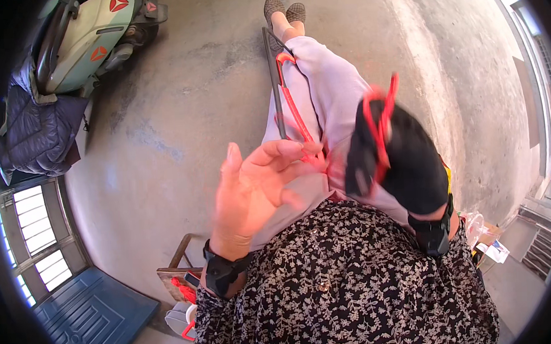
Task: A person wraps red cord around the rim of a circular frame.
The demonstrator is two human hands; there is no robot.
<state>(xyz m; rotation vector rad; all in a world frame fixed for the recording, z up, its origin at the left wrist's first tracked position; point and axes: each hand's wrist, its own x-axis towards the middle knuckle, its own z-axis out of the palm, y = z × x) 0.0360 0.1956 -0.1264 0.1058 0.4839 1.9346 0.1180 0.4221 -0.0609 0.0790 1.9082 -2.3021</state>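
My left hand (251, 185) is bare, its palm showing and its fingers apart and partly curled. Its fingertips are beside a narrow red strip (296, 112), and motion blur hides whether they touch it. That strip runs down from a thin dark rod-like frame (273, 80) lying along my legs. A black glove covers my right hand (404, 160), raised over my right thigh and smeared by motion. A looped red cord (381, 130) crosses the front of the glove and seems held by its fingers, which are hard to make out.
A pale green scooter (89, 51) with a dark quilted cover (40, 133) stands at the far left. Below it are a barred window (35, 235) and a blue panelled door (97, 318). A small wooden stool (175, 278) with red material is by my left side; assorted packages (487, 239) lie right.
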